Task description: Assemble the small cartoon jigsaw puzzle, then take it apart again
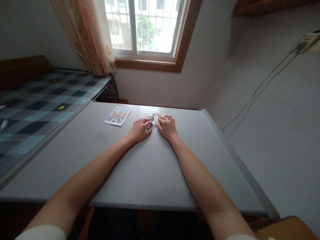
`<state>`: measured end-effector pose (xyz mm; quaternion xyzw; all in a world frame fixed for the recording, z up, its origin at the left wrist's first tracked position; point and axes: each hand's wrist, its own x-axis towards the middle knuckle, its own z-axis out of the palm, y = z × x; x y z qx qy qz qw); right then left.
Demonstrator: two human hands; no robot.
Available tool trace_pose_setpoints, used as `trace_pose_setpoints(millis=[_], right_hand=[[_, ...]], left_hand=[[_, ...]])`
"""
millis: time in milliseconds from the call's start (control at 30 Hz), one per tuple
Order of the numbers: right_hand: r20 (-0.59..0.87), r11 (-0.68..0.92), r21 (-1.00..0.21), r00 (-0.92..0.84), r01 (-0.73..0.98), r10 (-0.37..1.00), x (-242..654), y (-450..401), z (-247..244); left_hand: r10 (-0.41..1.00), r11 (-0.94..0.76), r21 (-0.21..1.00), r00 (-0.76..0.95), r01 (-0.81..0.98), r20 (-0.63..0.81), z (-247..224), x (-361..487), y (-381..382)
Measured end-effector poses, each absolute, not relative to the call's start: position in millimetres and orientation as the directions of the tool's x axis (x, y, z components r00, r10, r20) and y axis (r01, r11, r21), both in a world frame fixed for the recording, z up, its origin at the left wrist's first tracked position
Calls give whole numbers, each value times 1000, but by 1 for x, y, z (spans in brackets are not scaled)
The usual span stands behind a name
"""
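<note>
A small pile of colourful puzzle pieces (154,124) lies near the far edge of the grey-white table (150,170). My left hand (141,129) rests at the left side of the pile, its fingers bent over the nearest pieces. On the pile's right side is my right hand (167,126), palm down, with its fingertips on pieces. What lies under the fingers of either hand is too small to make out. A printed picture card (117,116) lies flat to the left of my left hand.
A bed with a checked cover (50,96) adjoins the table's left side. Behind the table are a curtain (92,36) and a barred window (147,30). A cable (257,88) hangs on the right wall from a socket (308,41). A wooden chair part (287,230) shows at bottom right.
</note>
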<state>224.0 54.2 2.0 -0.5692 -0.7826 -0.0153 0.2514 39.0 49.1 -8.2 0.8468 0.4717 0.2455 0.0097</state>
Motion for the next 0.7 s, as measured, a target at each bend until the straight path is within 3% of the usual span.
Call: trace_pose_setpoints(millis=[700], right_hand=[[349, 270, -316, -153, 909, 925, 226, 60, -6]], left_hand=[[805, -554, 248, 437, 795, 400, -7, 38, 49]])
